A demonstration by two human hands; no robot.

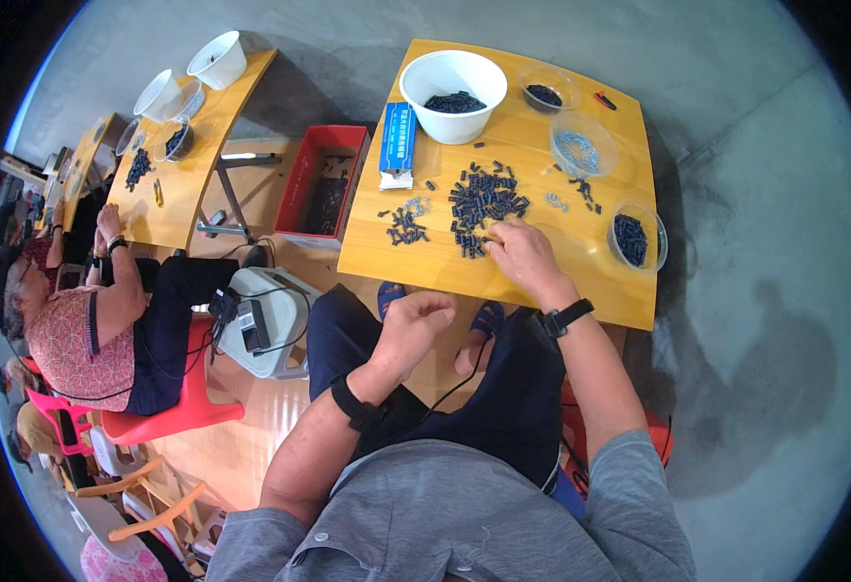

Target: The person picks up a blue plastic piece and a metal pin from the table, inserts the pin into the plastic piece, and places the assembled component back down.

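Observation:
My right hand (524, 254) reaches over the table's near edge, its fingers pinched together at the lower right side of a pile of small black cylindrical parts (484, 196). What its fingertips hold, if anything, is too small to make out. Closer to me, my left hand (414, 328) hovers above my lap, thumb and fingers brought together; anything between them is hidden. Left of the big pile lies a smaller heap of black parts (406, 231) with clear bits (414, 206) beside it. A few clear pieces (555, 202) rest to the right of the pile.
On the wooden table (386, 264) stand a white bucket (454, 128) of black parts, a blue box (397, 141), and clear tubs (631, 241) along the right. A red bin (306, 233) is on the floor. At left, another person (86, 335) sits by a second table (178, 199).

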